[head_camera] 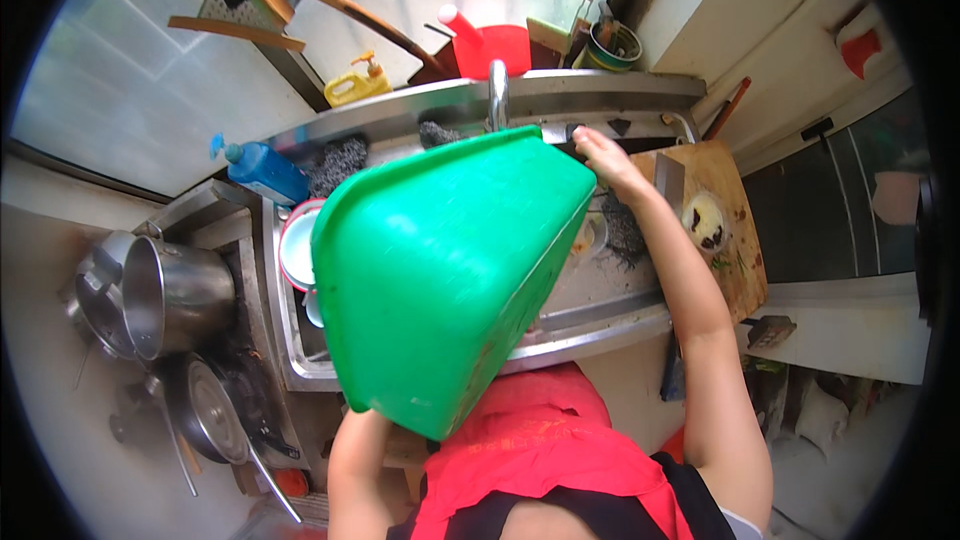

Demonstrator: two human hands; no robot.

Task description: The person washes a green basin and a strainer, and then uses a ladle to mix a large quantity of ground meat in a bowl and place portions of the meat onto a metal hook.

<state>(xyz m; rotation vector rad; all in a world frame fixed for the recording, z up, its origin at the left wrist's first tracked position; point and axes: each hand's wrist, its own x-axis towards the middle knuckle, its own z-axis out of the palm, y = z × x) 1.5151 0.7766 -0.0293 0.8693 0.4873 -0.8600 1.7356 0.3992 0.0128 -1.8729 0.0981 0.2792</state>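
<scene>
A green plastic basin [442, 255] is tilted on its side over the stainless-steel sink, its outer wall and underside facing me. My left forearm runs up behind the basin's lower corner, so my left hand is hidden by it. My right hand [606, 159] is beside the basin's right side, near the sink's back ledge. A small dark thing [574, 130] shows at its fingertips; whether it is held cannot be made out. The curved faucet [498, 94] rises behind the basin's far rim.
A wooden cutting board [731, 202] with a cleaver [669, 178] and a tub of food [705, 221] lies at the right. Blue pump bottle [268, 172], dark mesh [337, 165] and white bowls [301, 247] are left. A steel pot [176, 296] and lidded pan [214, 409] stand farther left.
</scene>
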